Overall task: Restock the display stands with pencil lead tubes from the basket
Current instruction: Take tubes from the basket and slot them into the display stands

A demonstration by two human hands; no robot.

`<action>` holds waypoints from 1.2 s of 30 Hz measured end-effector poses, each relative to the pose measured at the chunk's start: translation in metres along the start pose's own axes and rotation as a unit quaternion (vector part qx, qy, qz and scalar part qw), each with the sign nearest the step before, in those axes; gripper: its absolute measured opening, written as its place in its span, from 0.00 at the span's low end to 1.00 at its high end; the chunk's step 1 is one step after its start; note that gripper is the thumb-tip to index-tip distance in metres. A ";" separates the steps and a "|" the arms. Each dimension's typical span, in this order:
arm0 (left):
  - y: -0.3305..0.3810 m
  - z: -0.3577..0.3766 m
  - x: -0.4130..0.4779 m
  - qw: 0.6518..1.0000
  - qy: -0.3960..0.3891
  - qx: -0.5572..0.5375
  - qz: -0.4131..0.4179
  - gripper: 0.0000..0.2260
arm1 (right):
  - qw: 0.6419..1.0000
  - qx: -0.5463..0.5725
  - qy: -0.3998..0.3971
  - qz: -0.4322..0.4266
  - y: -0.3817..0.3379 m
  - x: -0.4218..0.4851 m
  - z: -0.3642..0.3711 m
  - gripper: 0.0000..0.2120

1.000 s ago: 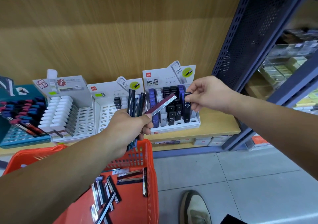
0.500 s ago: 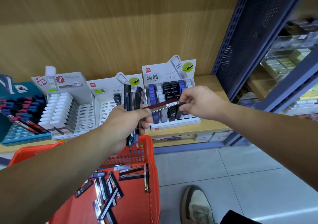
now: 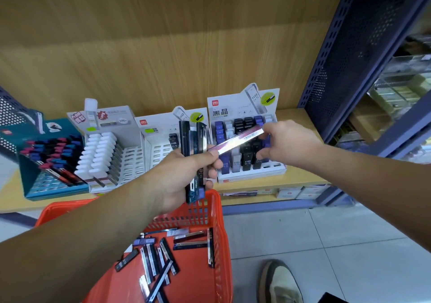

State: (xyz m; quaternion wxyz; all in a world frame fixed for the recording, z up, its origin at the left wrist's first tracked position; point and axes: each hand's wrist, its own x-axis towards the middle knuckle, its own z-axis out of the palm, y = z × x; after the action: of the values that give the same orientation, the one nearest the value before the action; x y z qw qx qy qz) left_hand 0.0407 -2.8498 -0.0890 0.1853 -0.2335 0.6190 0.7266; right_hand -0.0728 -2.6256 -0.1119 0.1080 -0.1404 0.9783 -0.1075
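White deli stand [image 3: 233, 110], black tubes [image 3: 247, 161] — HB 0.5

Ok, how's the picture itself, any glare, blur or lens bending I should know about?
Head view: glare whitens the tube pinched between left hand and right hand; the right hand looks slightly motion-blurred; toward the edges the wide lens slants the blue shelf upright; lighting soft, shadows faint.

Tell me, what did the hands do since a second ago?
The right hand drew back from the right display stand toward the left hand and now pinches the free end of the pink tube. The left hand still grips its bundle of tubes above the basket.
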 end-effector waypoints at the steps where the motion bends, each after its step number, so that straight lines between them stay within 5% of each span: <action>1: 0.001 -0.002 -0.002 1.000 -0.004 -0.004 -0.001 0.07 | 1.000 0.028 0.012 -0.001 -0.003 0.001 -0.006 0.13; 6: 0.005 -0.021 -0.014 0.996 -0.014 -0.085 0.009 0.07 | 0.928 0.368 0.058 0.027 -0.049 0.001 -0.049 0.09; 9: 0.013 -0.037 -0.026 0.988 0.001 -0.152 0.021 0.07 | 0.824 0.552 -0.123 0.042 -0.091 -0.017 -0.061 0.16; 12: 0.021 -0.055 -0.042 0.983 0.010 -0.179 0.039 0.05 | 0.732 0.614 -0.295 -0.030 -0.130 -0.036 -0.060 0.15; 14: 0.023 -0.070 -0.055 0.985 0.004 -0.167 0.038 0.06 | 0.727 0.626 -0.278 -0.042 -0.161 -0.041 -0.057 0.06; 17: 0.024 -0.088 -0.073 0.992 -0.013 -0.117 0.035 0.06 | 0.768 0.626 -0.136 0.028 -0.201 -0.040 -0.048 0.17; 19: 0.024 -0.099 -0.082 0.996 -0.013 -0.081 0.037 0.09 | 0.797 0.602 -0.024 0.032 -0.225 -0.042 -0.050 0.13; 22: 0.023 -0.116 -0.090 0.997 -0.004 -0.070 0.034 0.16 | 0.793 0.601 0.081 0.058 -0.249 -0.046 -0.057 0.09; 24: 0.026 -0.129 -0.095 0.997 -0.015 -0.071 0.024 0.18 | 0.828 0.553 0.054 0.077 -0.263 -0.054 -0.057 0.07; 27: 0.027 -0.147 -0.100 0.999 -0.044 -0.030 0.009 0.15 | 0.875 0.469 -0.100 0.060 -0.284 -0.074 -0.045 0.16; 33: 0.014 -0.167 -0.099 0.997 -0.065 0.024 0.037 0.05 | 0.832 0.519 -0.197 -0.022 -0.292 -0.068 -0.019 0.11; 36: 0.016 -0.168 -0.102 0.993 -0.116 0.007 0.027 0.06 | 0.799 0.551 -0.236 -0.049 -0.283 -0.062 -0.013 0.20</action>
State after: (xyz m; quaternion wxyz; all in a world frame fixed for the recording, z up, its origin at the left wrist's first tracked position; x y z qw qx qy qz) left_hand 0.1335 -3.0160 -0.0389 0.2376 -0.1292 0.6048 0.7491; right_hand 0.0533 -2.8707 -0.0206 0.3896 -0.1257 0.6902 -0.5967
